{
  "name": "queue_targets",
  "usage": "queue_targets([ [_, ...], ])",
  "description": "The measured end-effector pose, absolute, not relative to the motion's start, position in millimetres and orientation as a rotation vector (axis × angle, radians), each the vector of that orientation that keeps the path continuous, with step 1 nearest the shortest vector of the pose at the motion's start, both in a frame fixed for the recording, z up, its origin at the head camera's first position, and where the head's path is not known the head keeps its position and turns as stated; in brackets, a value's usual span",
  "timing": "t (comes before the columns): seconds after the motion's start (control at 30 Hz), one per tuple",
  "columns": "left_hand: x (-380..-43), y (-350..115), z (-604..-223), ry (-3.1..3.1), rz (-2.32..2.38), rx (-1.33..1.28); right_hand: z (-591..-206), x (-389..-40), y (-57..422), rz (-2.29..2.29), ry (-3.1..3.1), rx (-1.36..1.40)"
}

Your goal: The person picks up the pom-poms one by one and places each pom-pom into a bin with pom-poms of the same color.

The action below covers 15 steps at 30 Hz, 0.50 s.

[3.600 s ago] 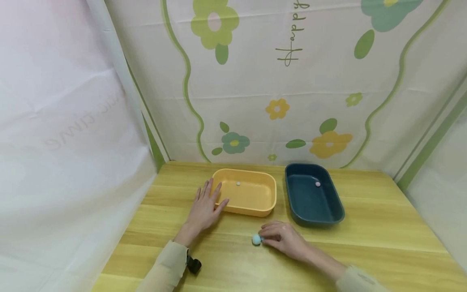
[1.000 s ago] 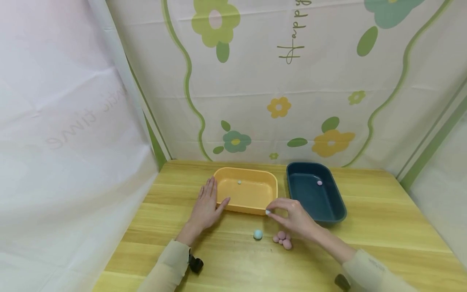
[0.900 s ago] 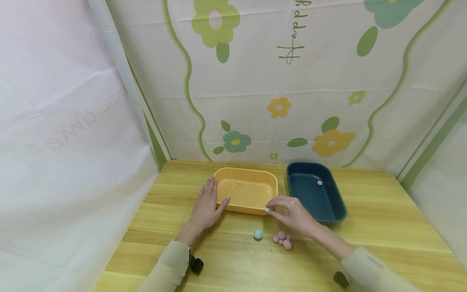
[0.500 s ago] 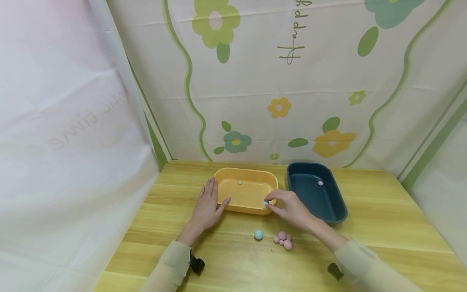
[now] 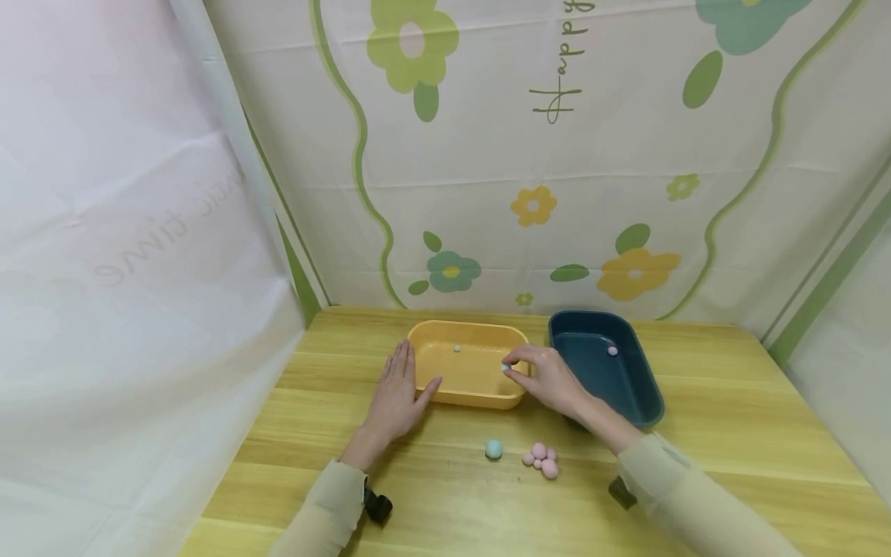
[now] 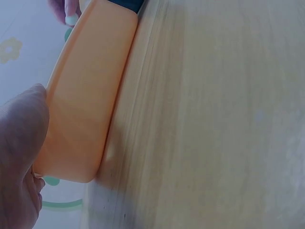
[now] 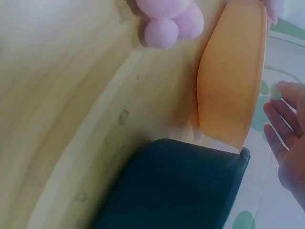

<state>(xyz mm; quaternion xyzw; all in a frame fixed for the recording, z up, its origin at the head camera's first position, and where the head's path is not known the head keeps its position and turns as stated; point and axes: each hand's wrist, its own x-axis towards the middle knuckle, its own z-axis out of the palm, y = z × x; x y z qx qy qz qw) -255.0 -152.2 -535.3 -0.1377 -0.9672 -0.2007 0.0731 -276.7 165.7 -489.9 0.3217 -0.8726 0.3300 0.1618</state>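
Note:
My left hand (image 5: 395, 398) lies with straight fingers along the left end of a yellow tray (image 5: 473, 401). Between thumb and fingertips my right hand (image 5: 553, 379) pinches a small light blue ball (image 5: 506, 367), which also shows in the right wrist view as a pale ball (image 7: 275, 90). That hand is over the right part of the yellow tray. Inside the tray, near its far wall, sits a tiny pale green-blue ball (image 5: 456, 349). A larger light blue ball (image 5: 493, 449) rests on the table in front.
Right of the yellow tray stands a dark blue tray (image 5: 647, 402) with a small pink ball (image 5: 612, 351) inside. A cluster of several pink balls (image 5: 539, 451) lies on the wooden table (image 5: 452, 503) near the light blue one. A patterned curtain (image 5: 459, 155) rises behind.
My right hand has picked the small blue ball up from beside the larger one and carried it forward over the yellow tray. The pink cluster has come into sight. My left hand stays at the tray.

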Motion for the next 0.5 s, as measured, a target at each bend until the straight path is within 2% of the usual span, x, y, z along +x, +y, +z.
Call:
queue_targets([
  [0.5, -255.1, -151.1, -533.1, -2.934, -0.568, -0.396, -486.8, -300.2, 150.7, 0.838, -2.592, 0.898],
])
